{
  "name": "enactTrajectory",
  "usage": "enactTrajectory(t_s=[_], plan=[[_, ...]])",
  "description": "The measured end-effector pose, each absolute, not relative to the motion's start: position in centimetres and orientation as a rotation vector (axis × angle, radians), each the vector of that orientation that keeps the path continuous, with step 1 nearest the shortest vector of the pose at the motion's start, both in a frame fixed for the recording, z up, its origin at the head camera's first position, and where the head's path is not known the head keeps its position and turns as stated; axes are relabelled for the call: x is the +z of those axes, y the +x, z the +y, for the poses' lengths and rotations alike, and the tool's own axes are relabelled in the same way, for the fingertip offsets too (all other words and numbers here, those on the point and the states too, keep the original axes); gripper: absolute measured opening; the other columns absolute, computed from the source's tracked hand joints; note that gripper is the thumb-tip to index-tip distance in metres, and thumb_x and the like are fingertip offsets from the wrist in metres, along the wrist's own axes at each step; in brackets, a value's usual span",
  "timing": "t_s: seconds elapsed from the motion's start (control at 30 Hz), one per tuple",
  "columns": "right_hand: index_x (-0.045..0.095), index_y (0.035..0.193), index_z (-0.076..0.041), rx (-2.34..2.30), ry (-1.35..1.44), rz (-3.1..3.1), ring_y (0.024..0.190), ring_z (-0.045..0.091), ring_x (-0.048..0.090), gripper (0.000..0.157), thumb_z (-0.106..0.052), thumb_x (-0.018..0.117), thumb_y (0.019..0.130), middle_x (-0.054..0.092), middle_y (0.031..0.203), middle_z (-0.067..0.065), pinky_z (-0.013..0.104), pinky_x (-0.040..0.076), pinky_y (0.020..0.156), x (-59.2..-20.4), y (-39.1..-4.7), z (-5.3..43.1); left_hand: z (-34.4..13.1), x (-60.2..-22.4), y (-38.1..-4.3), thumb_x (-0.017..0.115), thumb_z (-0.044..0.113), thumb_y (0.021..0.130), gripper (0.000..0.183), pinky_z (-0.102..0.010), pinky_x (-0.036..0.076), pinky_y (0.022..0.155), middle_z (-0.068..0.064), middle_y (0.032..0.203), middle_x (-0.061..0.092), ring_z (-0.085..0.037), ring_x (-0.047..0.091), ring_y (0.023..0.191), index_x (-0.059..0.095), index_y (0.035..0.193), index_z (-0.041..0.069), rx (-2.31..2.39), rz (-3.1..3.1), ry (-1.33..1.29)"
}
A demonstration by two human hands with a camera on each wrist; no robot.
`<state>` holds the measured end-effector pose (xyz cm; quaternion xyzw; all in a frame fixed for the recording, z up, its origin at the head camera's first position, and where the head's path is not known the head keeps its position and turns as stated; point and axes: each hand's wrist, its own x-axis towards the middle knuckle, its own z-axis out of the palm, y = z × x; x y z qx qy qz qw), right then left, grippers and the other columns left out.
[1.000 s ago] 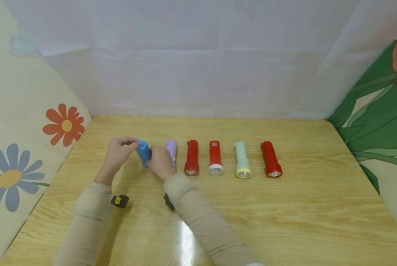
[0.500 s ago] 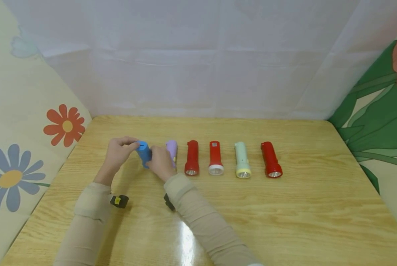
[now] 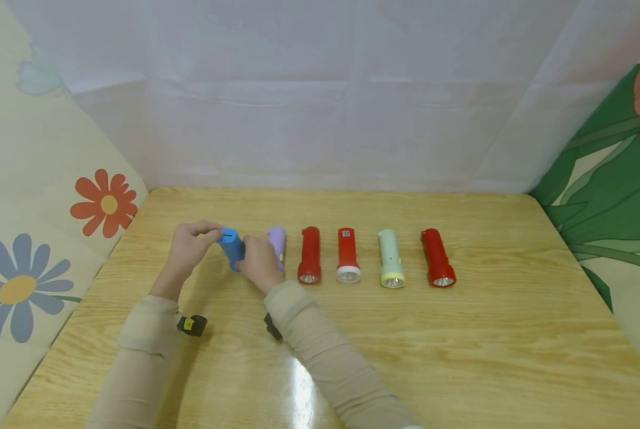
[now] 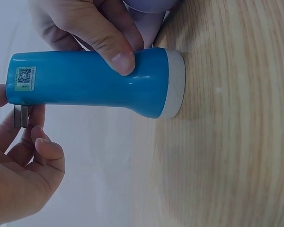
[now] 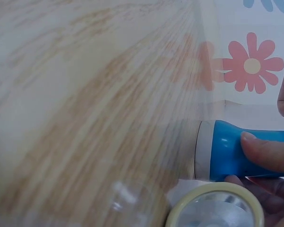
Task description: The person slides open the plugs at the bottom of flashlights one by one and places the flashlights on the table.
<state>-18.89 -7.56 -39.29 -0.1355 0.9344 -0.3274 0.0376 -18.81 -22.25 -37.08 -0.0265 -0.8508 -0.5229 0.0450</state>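
Note:
A blue flashlight [image 3: 231, 250] with a white rim stands upright, lens end down at the wooden table. Two metal plug prongs [image 4: 20, 116] stick out from the side of its upper end, near a QR sticker [image 4: 25, 78]. My right hand [image 3: 260, 262] grips the lower body, its thumb laid across the blue surface. With its fingertips, my left hand [image 3: 190, 245] pinches the upper end around the prongs. Just right of it, partly hidden behind the right hand, lies a purple flashlight [image 3: 277, 238].
Right of the purple one, a row of flashlights lies on the table [image 3: 459, 345]: a red one [image 3: 310, 253], a red one with a white rim [image 3: 347, 250], a mint green one [image 3: 390, 253] and another red one [image 3: 437, 256]. A white cloth [image 3: 320, 131] hangs behind.
The blue flashlight's top has tipped very slightly toward the left. Both hands keep their hold, and the other flashlights stay in place.

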Motion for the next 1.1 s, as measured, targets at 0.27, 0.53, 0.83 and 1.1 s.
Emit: enactTrajectory(t_s=[0.27,0.53,0.83,1.1], plan=[[0.064,0.101,-0.006,-1.011,-0.415,2.864,0.086,0.014,0.063,0.031,-0.016,0.075,0.074,0.067,0.095,0.004,0.024,0.049,0.076,-39.34,-18.92,-7.55,-22.36,-37.14,-18.81,0.056,0.013,0.089,0.026,-0.049,0.036,0.092,-0.003,0.092,0.066,-0.012,0.053,0.091,0.064,0.098,-0.011,-1.589,-2.574,-0.123],[0.064,0.102,-0.006,-1.001,-0.408,2.861,0.085,0.014,0.063,0.032,-0.016,0.076,0.074,0.067,0.095,0.004,0.024,0.049,0.076,-39.25,-18.85,-7.53,-22.29,-37.21,-18.68,0.057,0.013,0.089,0.026,-0.05,0.035,0.093,0.008,0.087,0.064,-0.012,0.053,0.092,0.064,0.098,-0.01,-1.616,-2.559,-0.101],[0.064,0.102,-0.007,-1.005,-0.405,2.861,0.086,0.014,0.062,0.031,-0.017,0.076,0.074,0.067,0.096,0.004,0.024,0.049,0.077,-39.43,-18.96,-7.55,-22.31,-37.53,-18.58,0.056,0.014,0.089,0.027,-0.051,0.033,0.092,0.011,0.085,0.059,-0.023,0.049,0.099,0.063,0.1,-0.01,-1.597,-2.556,-0.098],[0.064,0.101,-0.008,-0.991,-0.397,2.871,0.084,0.013,0.062,0.03,-0.018,0.075,0.074,0.067,0.094,0.003,0.024,0.049,0.075,-39.46,-18.95,-7.59,-22.17,-37.62,-18.44,0.054,0.018,0.091,0.031,-0.033,0.038,0.074,0.01,0.085,0.058,-0.015,0.047,0.09,0.062,0.103,-0.009,-1.619,-2.554,-0.034]])
